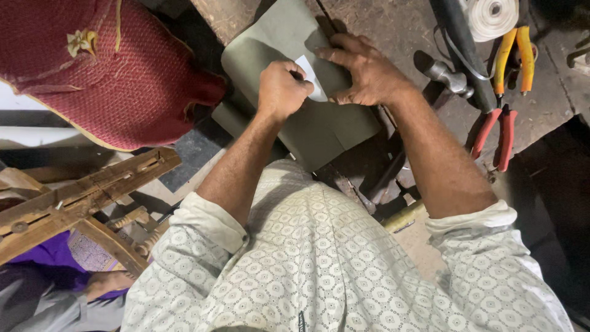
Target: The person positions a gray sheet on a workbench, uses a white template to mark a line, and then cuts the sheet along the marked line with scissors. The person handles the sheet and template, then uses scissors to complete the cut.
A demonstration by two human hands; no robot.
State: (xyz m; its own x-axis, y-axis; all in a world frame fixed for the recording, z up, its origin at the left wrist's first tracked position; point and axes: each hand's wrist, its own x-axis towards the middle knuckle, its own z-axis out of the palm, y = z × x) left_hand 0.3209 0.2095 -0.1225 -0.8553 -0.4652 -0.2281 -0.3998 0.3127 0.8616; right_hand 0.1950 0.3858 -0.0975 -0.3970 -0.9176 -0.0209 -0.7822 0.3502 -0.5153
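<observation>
Near the top centre of the frame a sheet of olive-green material [307,123] lies on a worn, dark workbench [399,31], its near edge hanging over toward the person. On the sheet lies a small white piece [311,77], like a paper pattern. The right hand [367,71] is spread flat, fingers wide, pressing the white piece and the sheet down. The left hand [281,89] is curled into a tight fist just beside it, touching the white piece's left edge; it seems to pinch a thin tool, but what it holds is hidden by the fingers. No open container shows here; the nearest to one is the red woven item [123,67] with yellow piping at upper left, and whether it holds anything cannot be told. On the bench at upper right lie a hammer [448,77] with a metal head, pliers with red handles [495,132], a second pair with orange-yellow handles [515,52], a roll of white tape [490,15] and a dark cable or hose [464,43]. A brass-coloured rod [404,215] shows under the right forearm. At lower left stands a wooden frame [74,203] of rough slats, with purple cloth [55,252] below it. The person wears a pale patterned shirt [319,264] with rolled sleeves. The light is dim and the bench scuffed.
</observation>
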